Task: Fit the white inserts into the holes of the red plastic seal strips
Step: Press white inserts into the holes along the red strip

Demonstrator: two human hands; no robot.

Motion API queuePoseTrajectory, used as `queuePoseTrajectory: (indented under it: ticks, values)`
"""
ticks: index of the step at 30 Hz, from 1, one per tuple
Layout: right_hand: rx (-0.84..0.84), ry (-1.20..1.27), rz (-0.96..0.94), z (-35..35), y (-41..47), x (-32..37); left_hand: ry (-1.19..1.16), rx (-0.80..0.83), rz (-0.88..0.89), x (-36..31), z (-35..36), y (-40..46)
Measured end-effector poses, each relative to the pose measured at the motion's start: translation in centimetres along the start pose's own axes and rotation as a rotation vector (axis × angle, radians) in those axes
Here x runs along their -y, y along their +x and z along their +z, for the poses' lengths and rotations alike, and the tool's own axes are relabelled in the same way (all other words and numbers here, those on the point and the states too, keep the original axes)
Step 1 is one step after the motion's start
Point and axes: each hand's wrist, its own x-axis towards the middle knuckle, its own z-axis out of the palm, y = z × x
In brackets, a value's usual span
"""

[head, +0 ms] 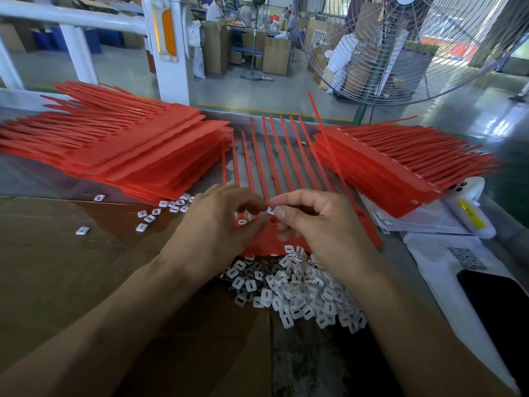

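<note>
At centre frame my right hand [317, 224] pinches one small white rectangular plastic insert [270, 211] between thumb and forefinger, directly over the head end of the flat red plastic seal strip sheet [274, 167], whose tails fan toward the upper middle of the frame. My left hand [217, 224] is curled with its fingertips [259, 217] on the same head end, beside a hole that already shows white [242, 222]; whether it pinches the sheet or merely presses it I cannot tell. The step in hand appears to be seating this insert in the next hole; the next move likely calls for squaring the insert with the hole and pressing straight down while the left hand steadies the sheet. Supply lies close: a loose heap of white slotted inserts [297, 290] at lower centre, just below the sheet's near edge, and a scatter of stray inserts [171, 207] at centre left. Room is tight sideways, with one stack of red strips [114, 144] at upper left and another red stack [386, 167] at right; the brown cardboard sheet [71, 267] at lower left offers open surface. A dark phone [498, 305] lies at the lower right edge.
</note>
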Motion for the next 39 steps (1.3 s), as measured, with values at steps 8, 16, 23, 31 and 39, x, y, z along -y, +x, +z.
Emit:
queuePoseTrajectory:
  ticks: [8,16,23,31,39]
  values:
    - [-0.005,0.050,-0.035,0.3,0.1,-0.2,-0.054,-0.069,-0.012,-0.1,0.1,0.0]
    - [-0.038,0.008,-0.055,0.4,0.1,-0.3,-0.048,-0.078,-0.020,-0.3,0.1,0.1]
    - [-0.139,-0.043,-0.051,0.1,0.3,-0.3,0.109,0.047,-0.214,0.2,0.9,0.2]
    - [-0.153,-0.064,-0.069,0.0,0.4,-0.4,0.185,0.085,-0.278,0.5,1.5,0.6]
    - [-0.136,-0.079,-0.076,0.0,0.3,-0.3,0.189,0.113,-0.284,0.5,1.4,0.9]
